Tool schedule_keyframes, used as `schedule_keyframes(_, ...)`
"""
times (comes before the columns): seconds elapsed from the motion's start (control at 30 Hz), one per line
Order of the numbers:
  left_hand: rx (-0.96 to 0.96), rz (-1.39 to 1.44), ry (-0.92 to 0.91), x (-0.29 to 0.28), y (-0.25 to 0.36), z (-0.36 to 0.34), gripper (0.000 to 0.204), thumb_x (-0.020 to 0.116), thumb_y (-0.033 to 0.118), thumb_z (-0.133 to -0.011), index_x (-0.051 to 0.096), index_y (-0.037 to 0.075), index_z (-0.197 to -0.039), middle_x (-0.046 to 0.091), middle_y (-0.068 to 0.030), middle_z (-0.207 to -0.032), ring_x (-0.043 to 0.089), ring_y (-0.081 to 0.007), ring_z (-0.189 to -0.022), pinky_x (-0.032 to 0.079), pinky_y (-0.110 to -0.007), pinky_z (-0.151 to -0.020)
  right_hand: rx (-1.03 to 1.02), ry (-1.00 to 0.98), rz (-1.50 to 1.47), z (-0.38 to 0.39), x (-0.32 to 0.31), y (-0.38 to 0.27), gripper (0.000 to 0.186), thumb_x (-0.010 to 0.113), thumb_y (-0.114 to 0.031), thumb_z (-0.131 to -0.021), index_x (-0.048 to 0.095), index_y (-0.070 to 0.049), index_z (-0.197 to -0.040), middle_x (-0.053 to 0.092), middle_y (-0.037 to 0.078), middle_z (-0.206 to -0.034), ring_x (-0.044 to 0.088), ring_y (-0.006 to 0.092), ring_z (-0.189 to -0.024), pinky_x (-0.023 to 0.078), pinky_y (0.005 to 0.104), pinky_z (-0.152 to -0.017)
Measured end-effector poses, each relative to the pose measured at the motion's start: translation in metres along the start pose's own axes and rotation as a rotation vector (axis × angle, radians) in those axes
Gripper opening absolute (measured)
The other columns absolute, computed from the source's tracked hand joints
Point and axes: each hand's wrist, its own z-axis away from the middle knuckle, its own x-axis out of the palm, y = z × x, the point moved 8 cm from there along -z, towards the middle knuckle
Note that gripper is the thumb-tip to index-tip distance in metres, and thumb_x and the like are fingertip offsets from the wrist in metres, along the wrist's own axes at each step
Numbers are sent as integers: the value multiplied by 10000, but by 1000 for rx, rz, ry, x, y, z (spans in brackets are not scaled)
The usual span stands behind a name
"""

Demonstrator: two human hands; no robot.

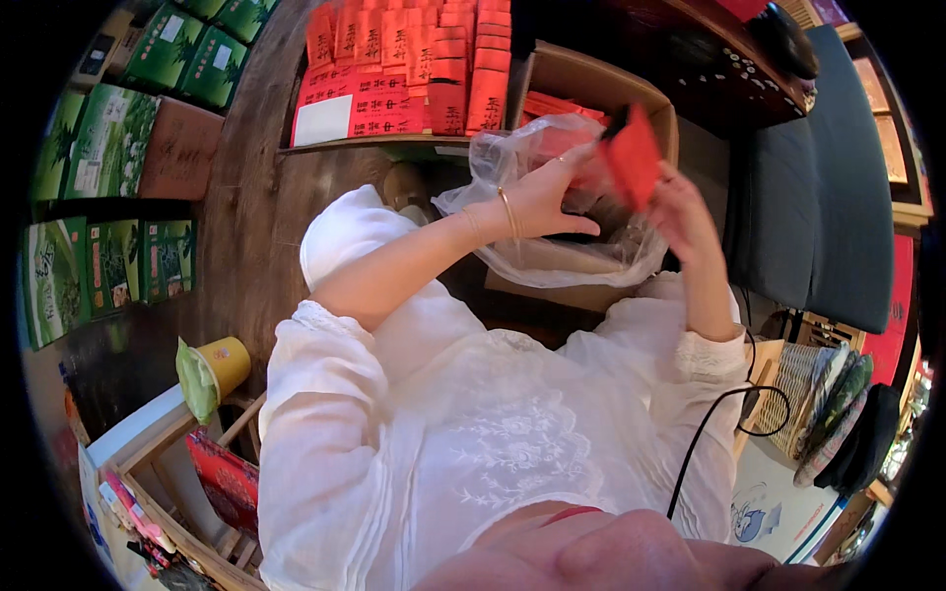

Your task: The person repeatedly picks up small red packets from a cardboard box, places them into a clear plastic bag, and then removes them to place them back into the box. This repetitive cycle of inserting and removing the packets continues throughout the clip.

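My left hand [542, 202], with bracelets at the wrist, reaches over a clear plastic bag [493, 167], thumb spread apart from the fingers. Its fingertips are near a red packet [631, 158] with a dark part at the top, and are partly hard to make out. My right hand [680, 212] grips that packet at its lower right. The bag spreads over an open cardboard box [665, 123], where more red packets [562, 108] show. Behind, to the left, stands a wide box [345, 145] full of red printed packets [443, 79] in rows.
Green boxes [108, 148] and a brown box [177, 153] line the left. A yellow bin [227, 364] and wooden rack [168, 443] are at lower left. A dark padded seat [838, 177], looping black cable [749, 389] and woven basket [793, 394] are on the right. A dark cabinet [680, 59] stands behind.
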Motion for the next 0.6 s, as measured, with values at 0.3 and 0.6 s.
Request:
schedule_keyframes(0.3, -45, 178, 49, 19, -20, 2, 702, 800, 231, -709, 414, 10, -1252, 539, -129, -1162, 542, -234, -1063, 441, -340, -916, 13, 165, 347, -13, -14, 64, 370, 583, -26, -842, 513, -34, -1206, 567, 64, -1144, 581, 145, -979, 492, 301, -816)
schedule_keyframes(0.6, -67, 52, 150, 9, -50, 0, 592, 766, 260, -755, 438, 18, -1185, 533, -127, -1054, 530, -216, -965, 434, -316, -874, -792, 184, 1081, 32, 47, -33, 360, 525, 99, -800, 612, -21, -1128, 570, 106, -1222, 555, 218, -1082, 448, 306, -900)
